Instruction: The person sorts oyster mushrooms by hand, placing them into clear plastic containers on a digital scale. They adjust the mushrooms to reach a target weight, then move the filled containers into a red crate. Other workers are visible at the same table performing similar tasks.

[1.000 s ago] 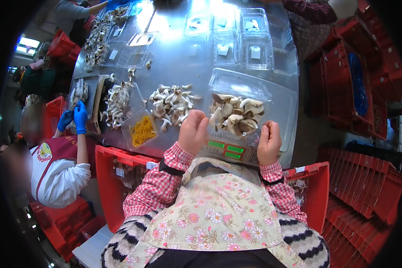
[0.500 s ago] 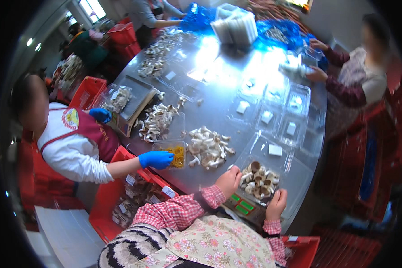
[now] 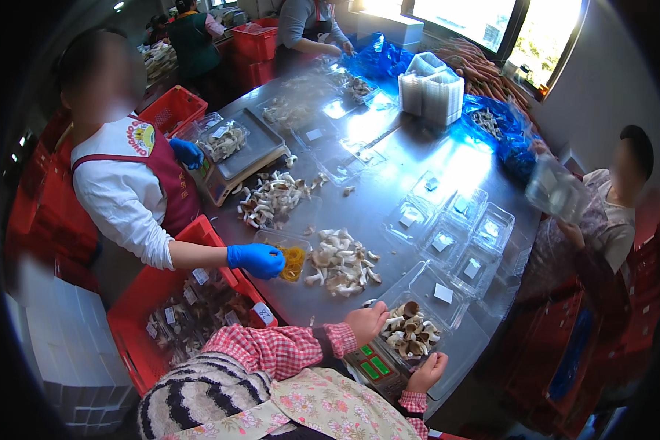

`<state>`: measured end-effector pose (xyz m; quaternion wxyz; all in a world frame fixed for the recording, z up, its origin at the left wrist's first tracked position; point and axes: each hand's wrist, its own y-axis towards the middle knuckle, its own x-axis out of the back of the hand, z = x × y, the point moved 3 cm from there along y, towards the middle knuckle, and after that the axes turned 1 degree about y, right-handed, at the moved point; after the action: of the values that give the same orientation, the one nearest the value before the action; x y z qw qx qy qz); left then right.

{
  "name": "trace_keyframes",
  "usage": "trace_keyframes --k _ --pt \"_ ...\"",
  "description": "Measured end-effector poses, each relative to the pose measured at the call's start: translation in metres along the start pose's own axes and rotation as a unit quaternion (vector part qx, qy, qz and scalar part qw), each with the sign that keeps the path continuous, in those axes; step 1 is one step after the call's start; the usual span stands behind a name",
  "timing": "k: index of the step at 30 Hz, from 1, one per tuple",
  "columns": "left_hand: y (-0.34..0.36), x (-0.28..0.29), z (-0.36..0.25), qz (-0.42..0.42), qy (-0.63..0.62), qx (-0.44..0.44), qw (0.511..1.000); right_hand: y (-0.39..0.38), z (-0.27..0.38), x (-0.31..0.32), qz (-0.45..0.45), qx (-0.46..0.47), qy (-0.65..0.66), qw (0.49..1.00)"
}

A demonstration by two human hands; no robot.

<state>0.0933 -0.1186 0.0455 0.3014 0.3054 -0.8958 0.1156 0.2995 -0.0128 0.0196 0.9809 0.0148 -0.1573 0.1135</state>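
A clear plastic tray (image 3: 434, 339) of brown-capped mushrooms (image 3: 409, 328) rests on a small scale (image 3: 378, 371) with a lit green display. At the tray's left side is my left hand (image 3: 366, 323), its fingers curled closed at the rim. My right hand (image 3: 427, 372) is closed at the near right corner, thumb and fingers together. A hinged clear lid (image 3: 418, 286) lies open beyond the tray, with a white card (image 3: 443, 293) in it. Left of my hands lies a heap of pale mushrooms (image 3: 343, 262).
A co-worker's blue-gloved hand (image 3: 256, 261) touches yellow rubber bands (image 3: 293, 262) at the left. Open clear containers (image 3: 443, 240) with white cards stand to the right. Another scale (image 3: 253, 143) holds a filled tray. A red crate (image 3: 135, 345) stands by the table's edge.
My view has tilted up and swung, so the table appears shifted. Both hands stay at the tray. The co-worker on the right has raised clear containers off the table.
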Motion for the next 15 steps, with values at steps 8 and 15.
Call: trace_keyframes --k 8,15 --pt "0.0008 -0.0010 0.0018 0.006 0.040 0.010 0.999 -0.0030 0.0024 -0.0025 -0.017 0.060 0.008 0.998" --pt "0.0009 0.0036 -0.0072 -0.012 0.042 -0.058 0.997 -0.0029 -0.0033 0.0005 -0.025 0.008 0.040 0.999"
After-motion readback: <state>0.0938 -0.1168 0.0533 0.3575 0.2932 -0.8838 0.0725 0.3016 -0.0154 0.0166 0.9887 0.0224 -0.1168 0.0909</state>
